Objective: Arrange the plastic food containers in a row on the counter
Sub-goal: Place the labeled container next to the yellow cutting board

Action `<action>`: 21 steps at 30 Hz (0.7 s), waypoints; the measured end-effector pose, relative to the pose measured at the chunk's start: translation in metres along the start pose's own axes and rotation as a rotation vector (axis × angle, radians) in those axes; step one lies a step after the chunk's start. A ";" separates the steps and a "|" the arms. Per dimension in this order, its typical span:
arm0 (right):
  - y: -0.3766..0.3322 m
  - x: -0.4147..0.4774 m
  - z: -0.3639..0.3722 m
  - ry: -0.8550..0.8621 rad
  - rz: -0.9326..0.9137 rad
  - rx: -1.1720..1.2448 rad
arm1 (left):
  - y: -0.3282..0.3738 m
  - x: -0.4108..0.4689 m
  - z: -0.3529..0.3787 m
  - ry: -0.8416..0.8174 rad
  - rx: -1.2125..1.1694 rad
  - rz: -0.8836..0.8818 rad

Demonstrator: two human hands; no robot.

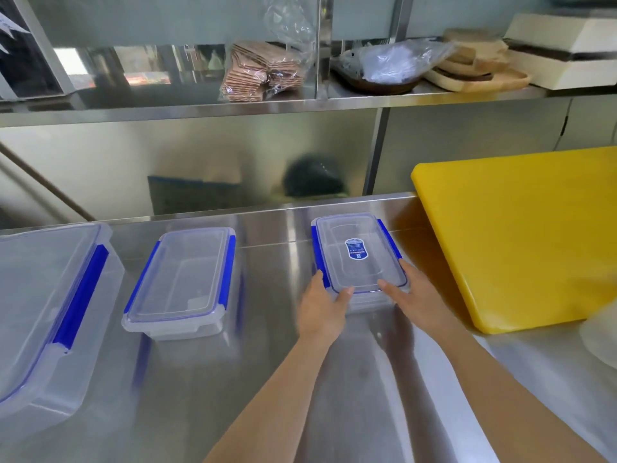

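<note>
Steel counter [267, 379]. Labelled container [359, 253] sits just left of yellow board [521, 235]; left hand [320, 309] and right hand [415, 295] clasp its near corners. Placing step; next, square it with middle container [182, 279].

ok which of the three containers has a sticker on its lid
The rightmost container, the one both hands grip beside the yellow cutting board. Its lid bears a blue label; the middle container and the large left container have plain lids.
</note>
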State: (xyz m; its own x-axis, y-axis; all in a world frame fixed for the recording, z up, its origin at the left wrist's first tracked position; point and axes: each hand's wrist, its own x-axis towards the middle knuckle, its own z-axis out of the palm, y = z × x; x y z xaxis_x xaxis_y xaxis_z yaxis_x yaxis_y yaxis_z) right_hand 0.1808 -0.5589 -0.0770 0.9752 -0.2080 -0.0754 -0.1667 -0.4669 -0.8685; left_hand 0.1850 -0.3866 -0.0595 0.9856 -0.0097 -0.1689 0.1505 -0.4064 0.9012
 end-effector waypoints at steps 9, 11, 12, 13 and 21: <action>0.019 0.007 -0.044 0.190 0.107 -0.210 | 0.020 0.007 0.066 -0.043 0.084 -0.026; 0.015 0.003 -0.044 0.228 0.131 -0.292 | 0.021 0.008 0.066 -0.066 0.090 -0.040; 0.015 0.002 -0.043 0.265 0.134 -0.380 | 0.023 0.007 0.061 -0.077 0.097 -0.036; 0.011 -0.001 -0.040 0.324 0.122 -0.468 | 0.023 0.007 0.054 -0.076 0.108 -0.015; -0.057 -0.021 0.042 0.322 -0.258 -0.338 | 0.007 0.013 -0.096 0.424 0.261 0.124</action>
State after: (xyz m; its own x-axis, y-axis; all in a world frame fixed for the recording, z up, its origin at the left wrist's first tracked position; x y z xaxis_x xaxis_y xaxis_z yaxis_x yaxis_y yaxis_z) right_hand 0.1756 -0.4914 -0.0463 0.9056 -0.2782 0.3201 -0.0166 -0.7774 -0.6287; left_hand 0.2061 -0.3019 -0.0171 0.9475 0.2777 0.1585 0.0598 -0.6408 0.7654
